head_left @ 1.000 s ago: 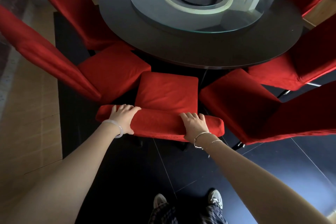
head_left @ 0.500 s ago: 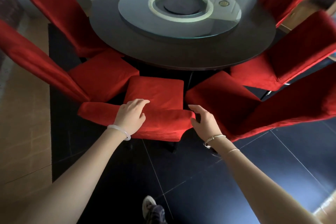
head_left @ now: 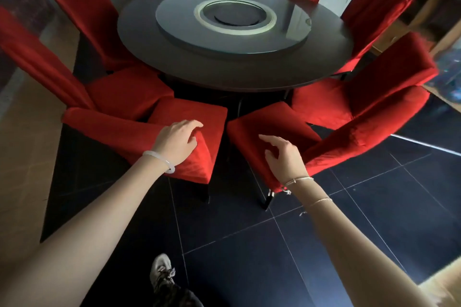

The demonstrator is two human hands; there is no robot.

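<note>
Two chairs in play. Near chair (head_left: 189, 119) stands with its seat toward the round surface (head_left: 224, 67), seat corner just beside the neighbour chair (head_left: 129, 90) on its left. Left grip (head_left: 178, 141) rests on the right end of the near chair's backrest, fingers loose over the top edge, not clamped. Right grip (head_left: 284, 154) is wide and holds nothing, over the near end of the second chair (head_left: 269, 122); contact cannot be told. Risks, judged: a push from one corner would yaw the near chair into its neighbour; loose cover fabric may slide under the palm; legs could scrape the floor tiles (head_left: 249, 244).
</note>
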